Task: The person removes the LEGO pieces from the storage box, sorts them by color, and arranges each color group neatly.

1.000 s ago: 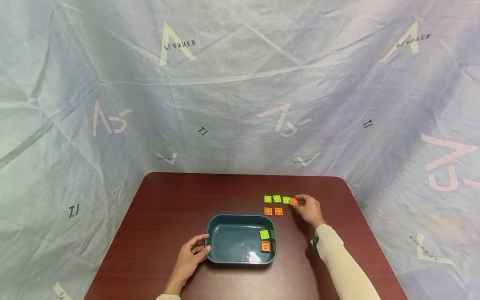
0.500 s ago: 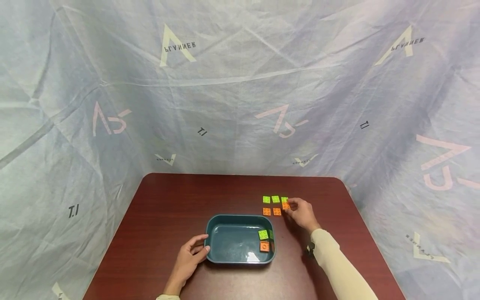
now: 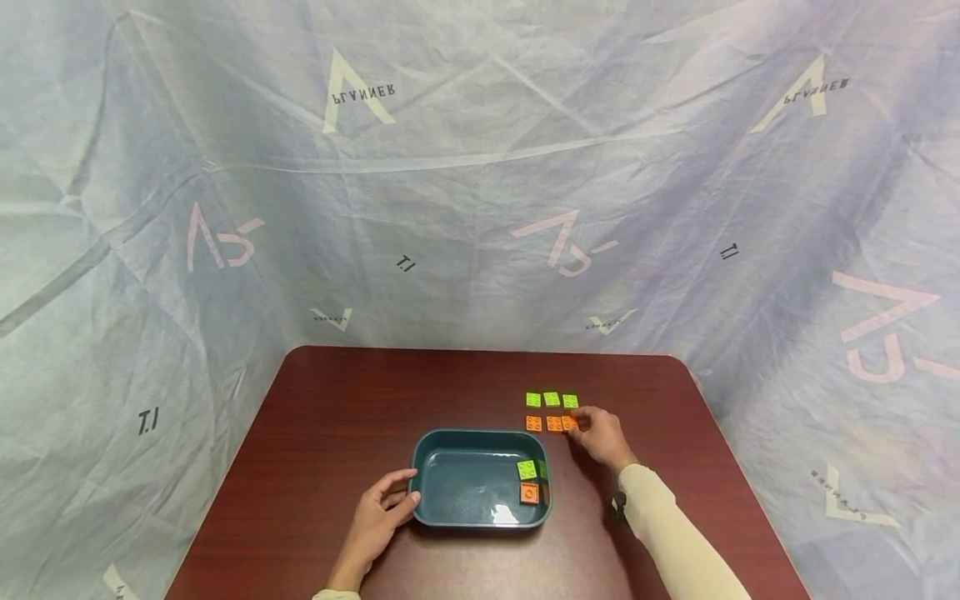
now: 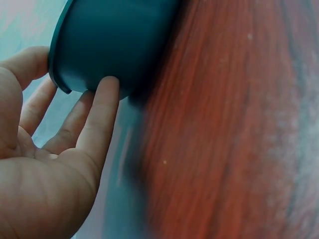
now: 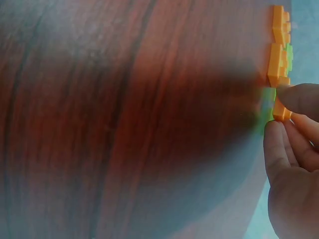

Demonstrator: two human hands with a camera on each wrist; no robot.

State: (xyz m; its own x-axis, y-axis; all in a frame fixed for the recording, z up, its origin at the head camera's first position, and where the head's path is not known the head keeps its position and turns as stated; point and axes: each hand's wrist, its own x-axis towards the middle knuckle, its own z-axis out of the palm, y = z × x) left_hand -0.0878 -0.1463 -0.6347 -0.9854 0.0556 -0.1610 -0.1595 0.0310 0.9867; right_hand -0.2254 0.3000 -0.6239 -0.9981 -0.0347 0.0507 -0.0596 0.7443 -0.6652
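My right hand [image 3: 606,438] pinches an orange toy building brick [image 3: 570,423] by its right side, at the right end of a row of orange bricks [image 3: 533,423]. In the right wrist view, the held brick [image 5: 282,110] shows between thumb and fingers, partly covered by them; a blurred green patch lies beside it. Behind that row stands a row of lime-green bricks [image 3: 551,399]. My left hand [image 3: 377,514] touches the left end of a dark teal tray [image 3: 480,527] with fairly straight fingers. In the left wrist view, fingertips [image 4: 107,84] rest against the tray's outer wall.
A lime-green brick [image 3: 527,470], studs up, and an upturned orange brick [image 3: 528,494] lie inside the tray at its right end. The dark red wooden table [image 3: 337,400] has rounded far corners. Grey printed cloth [image 3: 465,250] hangs behind and on both sides.
My right hand has moved left and nearer to me, carrying the orange brick from beside the green row's right end to the orange row's right end. The left hand stays on the tray.
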